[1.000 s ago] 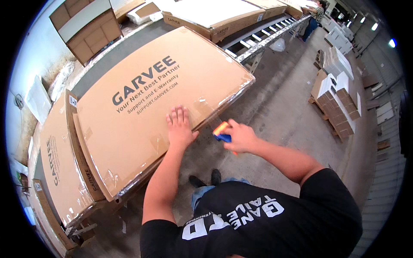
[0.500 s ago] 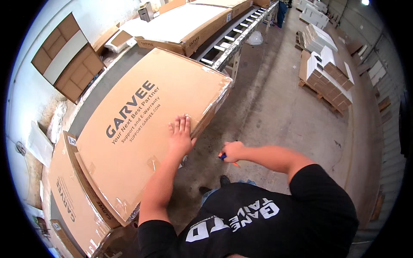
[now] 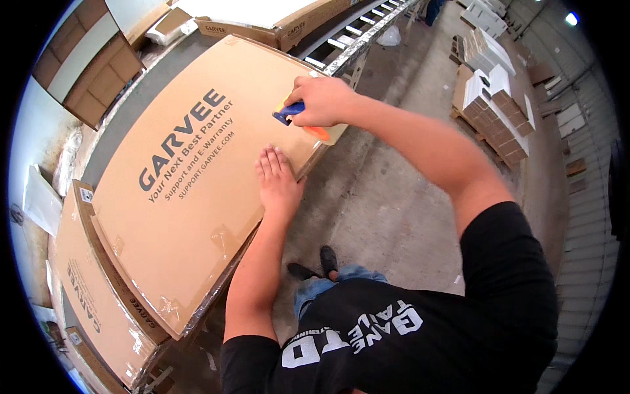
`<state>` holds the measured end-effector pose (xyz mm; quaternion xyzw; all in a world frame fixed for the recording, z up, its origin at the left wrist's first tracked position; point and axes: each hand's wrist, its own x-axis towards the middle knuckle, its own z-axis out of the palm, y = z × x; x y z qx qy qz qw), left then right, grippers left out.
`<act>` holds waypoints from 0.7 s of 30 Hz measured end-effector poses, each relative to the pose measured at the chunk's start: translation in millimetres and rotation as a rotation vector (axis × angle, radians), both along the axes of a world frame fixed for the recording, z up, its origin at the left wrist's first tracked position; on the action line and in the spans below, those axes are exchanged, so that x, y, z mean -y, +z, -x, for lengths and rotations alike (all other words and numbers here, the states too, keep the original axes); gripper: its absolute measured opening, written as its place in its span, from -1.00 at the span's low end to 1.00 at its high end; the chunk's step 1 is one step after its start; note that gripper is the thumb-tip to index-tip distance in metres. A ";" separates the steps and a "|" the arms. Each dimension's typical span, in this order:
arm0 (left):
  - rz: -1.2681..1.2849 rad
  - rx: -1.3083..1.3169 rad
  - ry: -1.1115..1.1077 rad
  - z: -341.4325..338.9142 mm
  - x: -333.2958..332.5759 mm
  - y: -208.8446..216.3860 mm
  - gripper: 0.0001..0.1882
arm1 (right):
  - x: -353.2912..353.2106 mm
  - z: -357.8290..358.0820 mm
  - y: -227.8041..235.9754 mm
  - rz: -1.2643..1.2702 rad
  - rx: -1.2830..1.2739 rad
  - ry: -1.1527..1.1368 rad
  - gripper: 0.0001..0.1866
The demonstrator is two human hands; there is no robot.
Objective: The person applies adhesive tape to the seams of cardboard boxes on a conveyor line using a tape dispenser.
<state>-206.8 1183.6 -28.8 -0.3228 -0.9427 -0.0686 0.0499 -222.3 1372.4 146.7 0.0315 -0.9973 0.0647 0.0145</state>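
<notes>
A large, flat brown cardboard carton (image 3: pixel 167 243) with dark printing lies in front of me to the left, clear tape along its near long edge. My left hand (image 3: pixel 279 180) rests flat on the top near that edge, fingers stretched out. Farther along the same edge, my right hand (image 3: pixel 320 102) is closed around a blue, yellow and orange tape dispenser (image 3: pixel 287 113). The dispenser is over the carton's far right corner. Part of it is hidden by my fingers, and I cannot tell whether it touches the cardboard.
Behind the carton, a conveyor with white rollers (image 3: pixel 354 44) runs away beside another long carton (image 3: pixel 308 25). More cartons (image 3: pixel 79 269) lie at the left. Stacked white and brown boxes (image 3: pixel 489 108) stand on a pallet at the right. Concrete floor (image 3: pixel 387 190) lies between.
My right hand has swung up and left from beside the carton to its far right corner, carrying the tape dispenser. My left hand stays on the carton while the view has shifted.
</notes>
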 end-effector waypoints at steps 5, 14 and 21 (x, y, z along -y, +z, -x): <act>0.058 0.030 0.004 2.2 1.4 6.5 0.07 | -33.0 -75.5 -87.2 0.222 0.082 -0.046 -0.49; 0.048 0.033 -0.012 -4.2 4.4 10.3 0.07 | -1.4 -83.1 -159.0 0.035 0.357 -0.196 -0.56; 0.141 -0.233 -0.283 10.3 8.3 -1.9 -0.02 | 20.9 -133.0 -207.5 -0.172 0.456 -0.061 -0.63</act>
